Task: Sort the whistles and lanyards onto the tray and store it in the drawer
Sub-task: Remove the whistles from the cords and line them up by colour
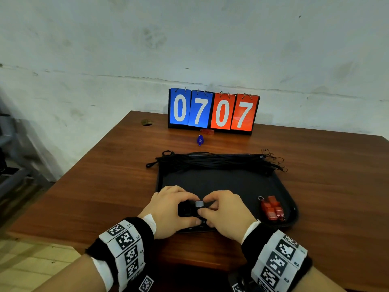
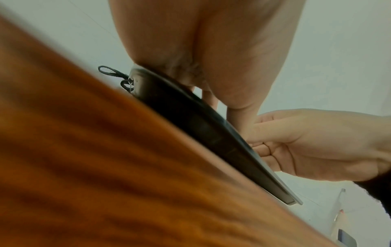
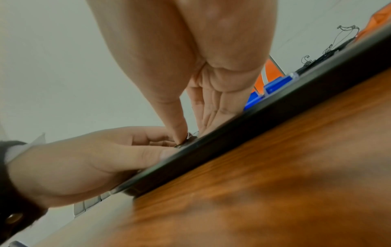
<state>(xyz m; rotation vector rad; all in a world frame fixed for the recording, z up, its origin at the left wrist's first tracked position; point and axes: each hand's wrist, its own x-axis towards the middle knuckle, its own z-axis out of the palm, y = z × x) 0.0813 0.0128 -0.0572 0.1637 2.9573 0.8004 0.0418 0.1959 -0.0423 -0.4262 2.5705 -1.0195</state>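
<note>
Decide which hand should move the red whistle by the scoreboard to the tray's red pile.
Right, likely: the red pile lies beside the right hand, far from the left hand; both grip black whistles.

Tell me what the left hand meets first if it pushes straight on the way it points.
Likely the right hand: the left hand faces it across the black whistle both pinch, above the near edge of the tray.

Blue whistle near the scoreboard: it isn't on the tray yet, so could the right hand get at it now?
Probably, once freed: the right hand and left hand both grip a black whistle over the tray. The blue whistle lies uncovered on the table beyond the lanyards.
</note>
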